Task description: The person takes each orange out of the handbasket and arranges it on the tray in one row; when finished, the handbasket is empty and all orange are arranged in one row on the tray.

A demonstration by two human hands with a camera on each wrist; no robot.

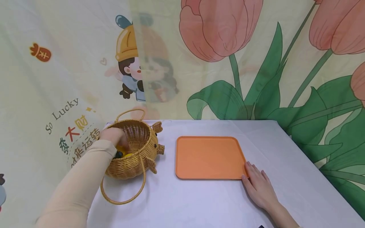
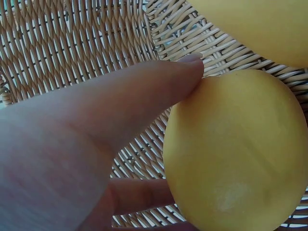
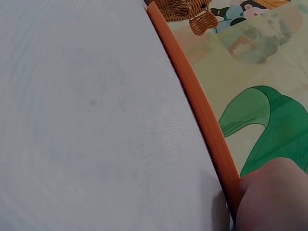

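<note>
Inside the wicker pig basket [image 1: 125, 169], my left hand [image 1: 114, 136] is partly hidden by the rim. The left wrist view shows its thumb and fingers round a smooth, oval yellow fruit [image 2: 236, 154], whose exact kind I cannot tell. Another yellow thing [image 2: 260, 26] lies beyond it against the weave. An orange tray [image 1: 209, 158] lies flat on the table, right of the basket. At the tray's near right corner rests my right hand [image 1: 260, 188], its fingers fairly straight, touching the edge. In the right wrist view, only part of that hand shows beside the tray's rim [image 3: 197, 103].
A white cloth covers the table [image 1: 176, 202]. One basket handle [image 1: 124, 202] hangs down in front, and the other stands up behind. A small dark object [image 1: 118, 154] shows inside the basket. Printed curtains [image 1: 159, 63] hang directly behind the table.
</note>
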